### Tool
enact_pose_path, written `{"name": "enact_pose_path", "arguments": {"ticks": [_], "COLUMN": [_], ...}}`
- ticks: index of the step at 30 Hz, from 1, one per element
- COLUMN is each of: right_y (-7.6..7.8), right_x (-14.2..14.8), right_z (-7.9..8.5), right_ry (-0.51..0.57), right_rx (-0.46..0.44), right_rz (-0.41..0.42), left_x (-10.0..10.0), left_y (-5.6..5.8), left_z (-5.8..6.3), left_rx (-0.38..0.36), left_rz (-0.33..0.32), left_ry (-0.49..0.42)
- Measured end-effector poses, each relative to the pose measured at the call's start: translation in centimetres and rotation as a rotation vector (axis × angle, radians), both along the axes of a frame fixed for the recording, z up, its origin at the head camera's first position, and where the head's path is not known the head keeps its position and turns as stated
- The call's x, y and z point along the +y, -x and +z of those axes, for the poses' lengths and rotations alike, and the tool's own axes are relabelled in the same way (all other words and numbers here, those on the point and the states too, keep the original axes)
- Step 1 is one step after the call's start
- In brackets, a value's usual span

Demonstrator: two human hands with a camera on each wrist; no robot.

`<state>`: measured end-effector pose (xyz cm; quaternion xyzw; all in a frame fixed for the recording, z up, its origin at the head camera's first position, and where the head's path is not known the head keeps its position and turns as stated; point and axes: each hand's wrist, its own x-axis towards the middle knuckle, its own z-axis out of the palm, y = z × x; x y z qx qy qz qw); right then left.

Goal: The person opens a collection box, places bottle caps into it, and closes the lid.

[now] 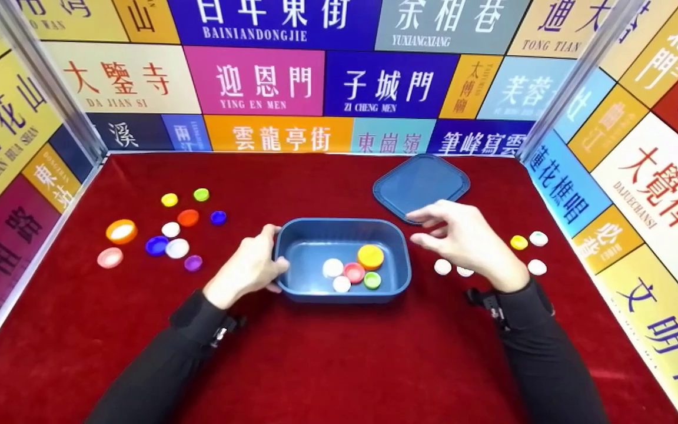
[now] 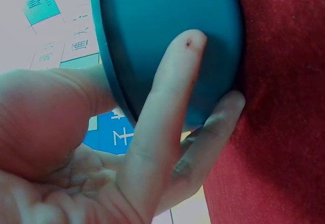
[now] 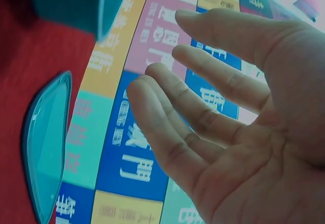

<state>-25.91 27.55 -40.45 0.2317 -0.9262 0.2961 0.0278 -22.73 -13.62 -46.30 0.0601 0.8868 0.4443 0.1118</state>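
My left hand (image 1: 251,262) holds the left end of a blue rectangular box (image 1: 339,297), the thumb over its rim and the fingers against the outer wall. In the left wrist view, fingers (image 2: 167,92) lie along the box's side (image 2: 152,16). Inside the box are several bottle caps: a yellow cap (image 1: 371,257), a pink cap (image 1: 354,272), a green cap (image 1: 372,280) and two white ones. My right hand (image 1: 459,238) hovers just right of the box, fingers apart and loosely bent. Nothing shows between them in the right wrist view.
A blue lid (image 1: 424,182) lies behind the right hand. Left of the box, several loose caps lie scattered, including an orange cap (image 1: 121,231) and a purple cap (image 1: 193,262). More white caps (image 1: 538,267) and a yellow one lie at right. Printed panels enclose the red cloth.
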Motion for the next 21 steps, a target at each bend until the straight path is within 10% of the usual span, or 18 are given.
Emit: {"name": "enact_pose_path", "arguments": {"ticks": [21], "right_y": [2.8], "right_x": [8.4], "right_z": [-1.4], "right_ry": [-0.211], "right_rx": [-0.067], "right_rz": [-0.236], "left_x": [0.1], "left_y": [-0.2], "left_z": [0.0], "left_rx": [0.017], "left_rz": [0.007], "left_ry": [-0.012]}}
